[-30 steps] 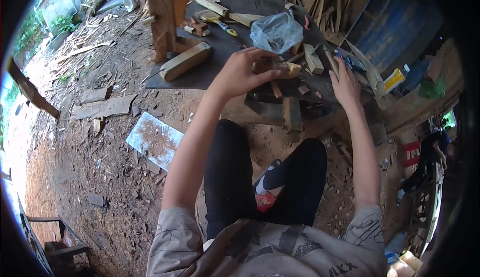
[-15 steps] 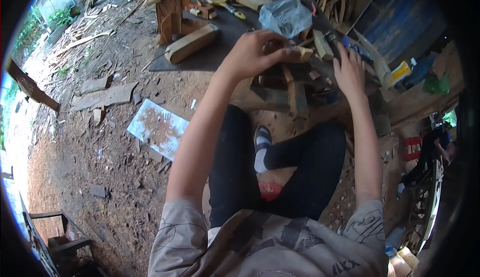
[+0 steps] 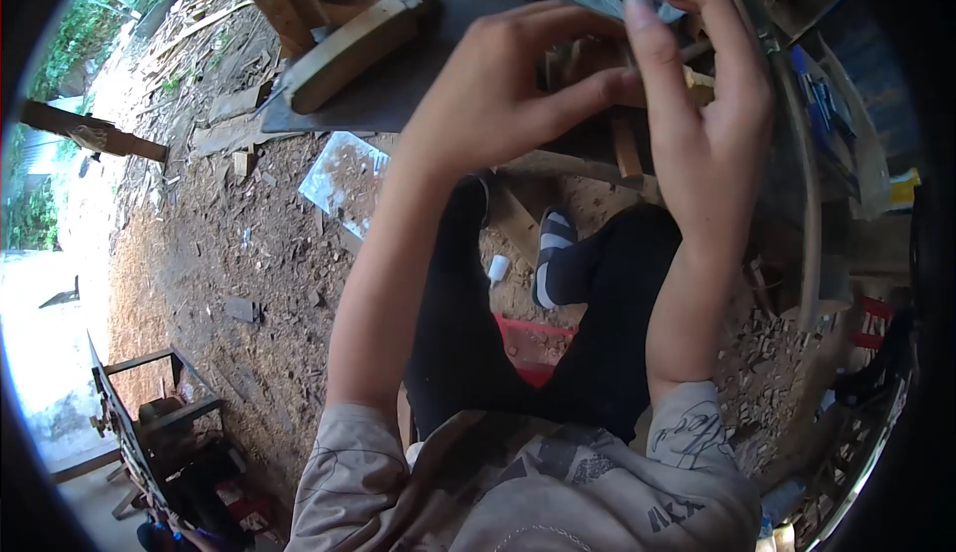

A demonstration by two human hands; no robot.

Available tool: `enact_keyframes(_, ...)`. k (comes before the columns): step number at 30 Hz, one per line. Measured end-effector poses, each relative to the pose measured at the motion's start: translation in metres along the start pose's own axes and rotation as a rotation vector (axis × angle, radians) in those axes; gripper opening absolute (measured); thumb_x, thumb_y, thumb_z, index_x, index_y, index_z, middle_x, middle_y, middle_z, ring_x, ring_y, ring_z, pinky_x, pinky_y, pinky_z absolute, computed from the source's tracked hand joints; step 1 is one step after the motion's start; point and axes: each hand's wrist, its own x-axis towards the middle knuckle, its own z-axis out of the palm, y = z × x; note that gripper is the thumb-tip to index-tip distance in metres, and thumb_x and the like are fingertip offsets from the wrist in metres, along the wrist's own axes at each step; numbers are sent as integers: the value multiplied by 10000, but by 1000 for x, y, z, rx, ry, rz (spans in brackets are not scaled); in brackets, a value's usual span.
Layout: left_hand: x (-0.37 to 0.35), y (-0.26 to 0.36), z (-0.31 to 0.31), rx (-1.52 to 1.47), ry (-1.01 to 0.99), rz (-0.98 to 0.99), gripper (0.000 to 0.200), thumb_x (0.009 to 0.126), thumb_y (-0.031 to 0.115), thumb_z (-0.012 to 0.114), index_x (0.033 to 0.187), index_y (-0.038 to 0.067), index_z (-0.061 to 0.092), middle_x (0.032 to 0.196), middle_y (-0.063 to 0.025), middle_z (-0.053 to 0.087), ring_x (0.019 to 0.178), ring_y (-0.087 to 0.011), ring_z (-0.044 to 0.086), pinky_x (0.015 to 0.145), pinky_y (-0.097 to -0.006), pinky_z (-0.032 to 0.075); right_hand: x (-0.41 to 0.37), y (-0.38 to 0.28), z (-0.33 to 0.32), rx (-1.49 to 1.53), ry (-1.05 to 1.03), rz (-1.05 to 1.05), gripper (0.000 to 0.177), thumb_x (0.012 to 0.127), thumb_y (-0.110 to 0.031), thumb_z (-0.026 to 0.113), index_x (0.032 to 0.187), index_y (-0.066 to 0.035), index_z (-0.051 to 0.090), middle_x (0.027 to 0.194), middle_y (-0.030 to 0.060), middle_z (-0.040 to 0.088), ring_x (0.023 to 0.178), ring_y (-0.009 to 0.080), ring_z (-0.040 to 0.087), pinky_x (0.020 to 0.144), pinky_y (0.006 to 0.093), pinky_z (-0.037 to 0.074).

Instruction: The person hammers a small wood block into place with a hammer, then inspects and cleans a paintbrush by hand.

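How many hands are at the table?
2: the left hand, around a wooden piece; the right hand, by its pale end. No others show there.

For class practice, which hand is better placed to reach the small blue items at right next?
Probably the right hand: it is nearer the blue items, while the left hand, farther off, curls around a wooden piece.

Tabletop (image 3: pixel 423 59) lies open between wooden block (image 3: pixel 349 51) and left hand (image 3: pixel 503 84).
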Motion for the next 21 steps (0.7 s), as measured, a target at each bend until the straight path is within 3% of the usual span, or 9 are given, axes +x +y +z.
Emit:
enact_keyframes(2,2,1,4,-56,-6,-64,387,906,280,785,1160,-9,750,1082,-179,765,1004,-305,751,907,-384,566,-10,32,-2,-112,-44,-121,246,1020,-160,645,1229,-56,722,1149,87,720,1104,197,664,990,339,492)
enact_keyframes(5,3,3,7,-190,-16,-218,358,956,249,774,1197,-14,742,1096,-141,780,1053,-201,743,924,-346,566,-20,58,-12,-87,-101,-90,257,1017,-148,641,1234,-35,719,1143,89,715,1090,206,675,974,338,504)
enact_keyframes(7,4,-3,9,-217,-21,-236,358,973,237,759,1222,-19,727,1095,-134,780,1052,-184,737,919,-331,564,-24,67,-16,-50,-143,-16,261,1008,-145,650,1232,-33,723,1159,89,712,1085,206,681,966,333,510)
enact_keyframes(9,5,-4,10,-276,-39,-272,364,993,213,740,1273,-16,700,1113,-126,775,1056,-155,724,914,-303,560,-24,70,-17,-74,-141,-95,260,1002,-139,658,1231,-34,724,1162,90,711,1088,210,683,969,334,510)
enact_keyframes(16,1,-1,6,-279,-55,-303,354,1010,175,703,1307,-18,682,1145,-119,764,1073,-149,717,947,-307,557,-25,71,-13,-199,-125,-150,270,1003,-153,670,1246,-48,721,1162,94,712,1097,219,684,974,337,510)
enact_keyframes(18,1,-7,9,-275,-26,-242,376,978,221,754,1263,-19,704,1109,-129,774,1024,-161,737,898,-304,568,-26,65,-9,-199,-120,-98,281,1012,-171,666,1266,-58,713,1160,93,713,1102,217,683,975,338,510)
enact_keyframes(21,0,-6,4,-155,-79,-210,373,1026,211,685,1332,0,675,1148,-129,766,1078,-151,715,961,-307,551,-26,54,-2,-159,-103,-6,303,1042,-211,641,1310,-79,692,1146,86,718,1110,213,682,975,340,513)
